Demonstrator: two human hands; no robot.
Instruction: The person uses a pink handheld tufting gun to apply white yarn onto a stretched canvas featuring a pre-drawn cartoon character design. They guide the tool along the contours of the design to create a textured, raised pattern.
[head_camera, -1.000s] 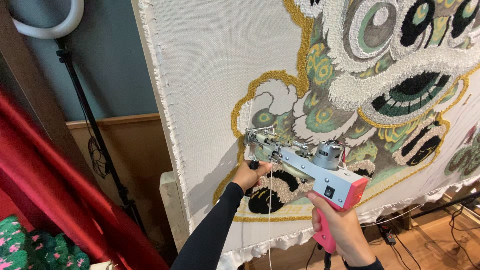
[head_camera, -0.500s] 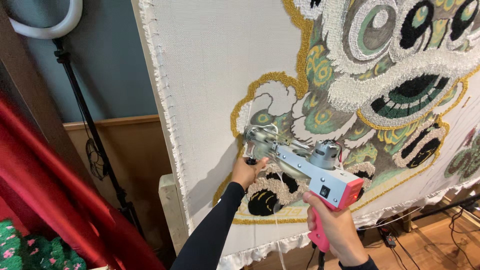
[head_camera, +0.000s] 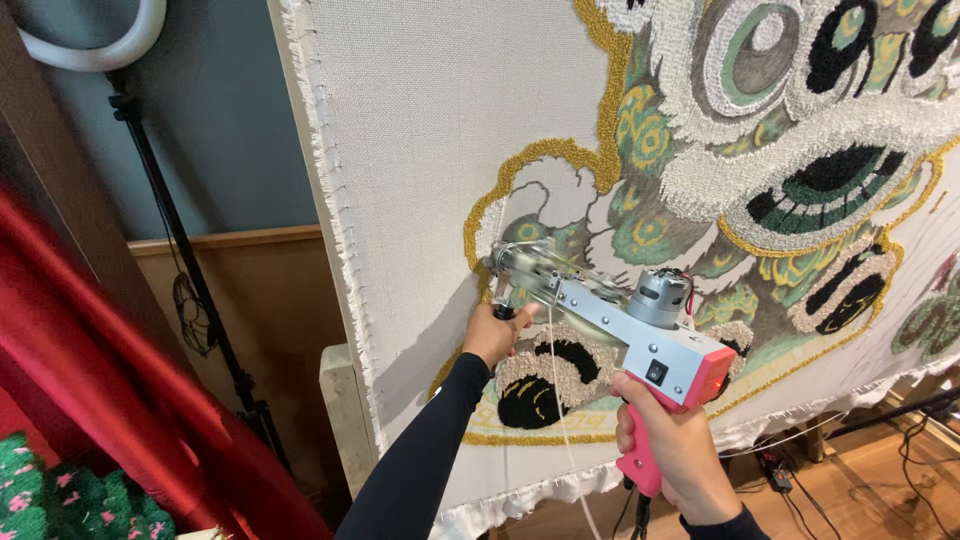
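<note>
Pink and grey metal, the tufting gun with the round motor on top (head_camera: 620, 325) sits near the middle of the view, its front tip pressed on the big cream cloth stretched on a frame (head_camera: 420, 150). The right hand (head_camera: 675, 450) is wrapped tight round the pink grip at about 5 o'clock; the bottom of that grip and the wrist are cut off by the edge. The left hand (head_camera: 495, 335) is closed on a small black handle under the gun's nose, and most of that handle is hidden by the fingers. A thin white yarn (head_camera: 560, 420) hangs down from the gun. The needle is too small to make out. At 1 o'clock the fluffy lion face picture in green, white, black and gold (head_camera: 800, 150) runs off the top and right edge. At 11 o'clock a white ring light on a black stand (head_camera: 130, 45) is only partly seen. A blurry red curtain (head_camera: 100, 400) fills 8 o'clock.
</note>
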